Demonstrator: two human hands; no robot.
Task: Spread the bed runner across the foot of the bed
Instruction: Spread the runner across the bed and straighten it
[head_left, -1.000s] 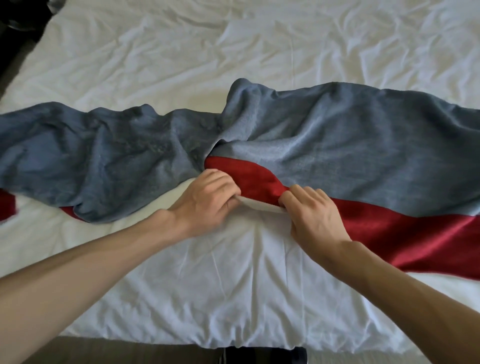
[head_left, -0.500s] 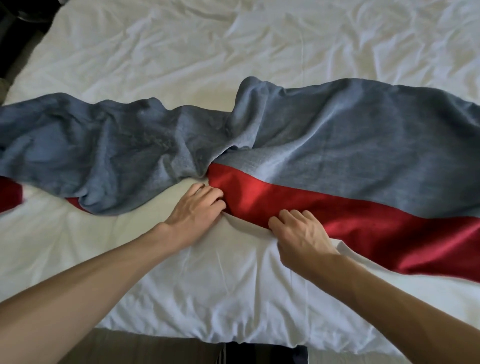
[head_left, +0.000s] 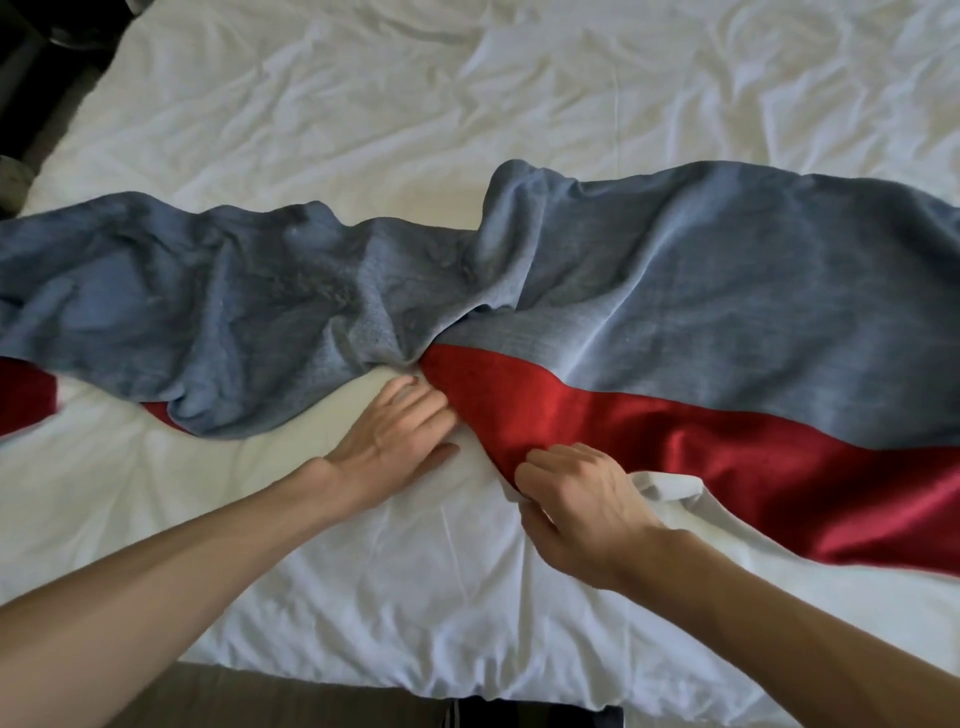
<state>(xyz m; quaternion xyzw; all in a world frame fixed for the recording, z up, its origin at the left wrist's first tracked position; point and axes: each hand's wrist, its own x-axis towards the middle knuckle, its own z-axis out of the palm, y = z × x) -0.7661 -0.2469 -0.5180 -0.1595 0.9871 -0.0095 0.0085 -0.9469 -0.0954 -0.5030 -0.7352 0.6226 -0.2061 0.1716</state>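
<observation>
Both hands at the bed runner's (head_left: 675, 291) red near edge: left hand (head_left: 397, 441) flat, right hand (head_left: 576, 499) pinching it.

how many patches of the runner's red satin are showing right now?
3: the wide red satin band right of centre by both hands, a small sliver under the bunched blue-grey fabric, and a patch at the left edge. More may be folded under.

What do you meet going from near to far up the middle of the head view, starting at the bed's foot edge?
Bare white sheet → left hand and right hand, about level → bed runner's red band → its bunched blue-grey part → wrinkled white sheet beyond.
</observation>
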